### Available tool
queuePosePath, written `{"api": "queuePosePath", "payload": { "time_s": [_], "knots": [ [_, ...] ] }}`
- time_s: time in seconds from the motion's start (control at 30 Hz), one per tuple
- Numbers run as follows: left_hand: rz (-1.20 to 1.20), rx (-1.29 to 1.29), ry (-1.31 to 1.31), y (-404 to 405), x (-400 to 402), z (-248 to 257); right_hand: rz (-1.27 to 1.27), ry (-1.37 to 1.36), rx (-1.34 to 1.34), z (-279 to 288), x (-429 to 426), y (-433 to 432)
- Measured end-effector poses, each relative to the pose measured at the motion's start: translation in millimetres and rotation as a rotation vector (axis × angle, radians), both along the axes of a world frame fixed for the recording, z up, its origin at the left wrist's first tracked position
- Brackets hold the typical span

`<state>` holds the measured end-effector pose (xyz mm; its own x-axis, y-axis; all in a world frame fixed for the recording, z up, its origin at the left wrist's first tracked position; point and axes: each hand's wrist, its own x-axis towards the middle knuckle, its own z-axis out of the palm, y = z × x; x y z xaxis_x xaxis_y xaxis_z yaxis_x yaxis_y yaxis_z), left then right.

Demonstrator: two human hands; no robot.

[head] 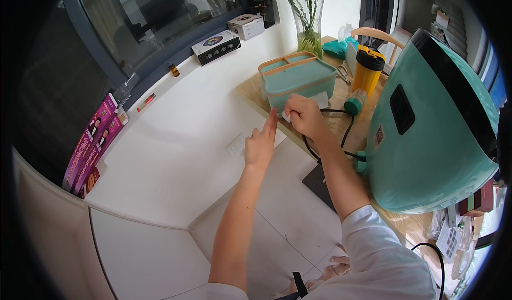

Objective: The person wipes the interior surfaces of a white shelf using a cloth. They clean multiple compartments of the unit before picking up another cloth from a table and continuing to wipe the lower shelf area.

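Both hands are at the near corner of a teal storage box (pixel 301 76) with a tan-edged divided lid tray, which stands on a wooden table (pixel 256 88). My right hand (pixel 305 116) is curled, its fingers closed on a small piece of white tissue or cloth (pixel 285 117) by the table edge. My left hand (pixel 262 142) is just left of it, index and middle fingers pointing up towards the box corner, the other fingers bent; I see nothing held in it. Another white piece (pixel 321 100) lies against the box front, partly hidden behind my right hand.
A large teal appliance (pixel 424 148) stands at right, with a black cable (pixel 349 130) near my right forearm. Behind are a yellow tumbler (pixel 366 73), a green-lidded jar (pixel 353 105), scissors (pixel 343 75) and a glass vase (pixel 307 19). Boxes (pixel 216 47) line the windowsill.
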<state>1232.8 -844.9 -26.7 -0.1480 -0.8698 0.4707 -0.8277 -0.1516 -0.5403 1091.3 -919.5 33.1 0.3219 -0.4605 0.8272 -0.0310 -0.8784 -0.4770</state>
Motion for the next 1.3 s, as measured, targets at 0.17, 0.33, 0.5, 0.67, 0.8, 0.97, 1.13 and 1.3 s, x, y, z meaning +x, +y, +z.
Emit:
{"api": "queuePosePath", "payload": {
  "time_s": [0.17, 0.33, 0.5, 0.67, 0.8, 0.97, 1.13, 1.3],
  "knots": [
    [-0.003, -0.068, 0.060, -5, 6, -4, 0.222, 0.009, 0.147, 7, 4, 3],
    [-0.120, 0.059, 0.245, 9, 0, 2, -0.096, -0.260, 0.378, -2, 12, -6],
    [-0.201, 0.040, 0.463, 61, 14, -5, -0.325, -0.519, 0.460, -19, 25, -10],
    [-0.105, 0.113, 0.579, 174, 48, -6, -0.395, -0.411, 0.415, -26, 25, -2],
    [0.152, 0.085, 0.681, 286, 99, 7, -0.529, -0.305, 0.220, -26, 29, 0],
    [0.228, -0.172, 0.872, 392, 142, 9, -0.706, -0.317, 0.038, 2, 40, 31],
    [0.155, -0.302, 1.050, 421, 156, 62, -0.550, -0.117, -0.250, 27, 83, 106],
    [0.118, -0.269, 1.164, 430, 164, 129, -0.275, 0.202, -0.003, -12, 116, 197]
  ]
}}
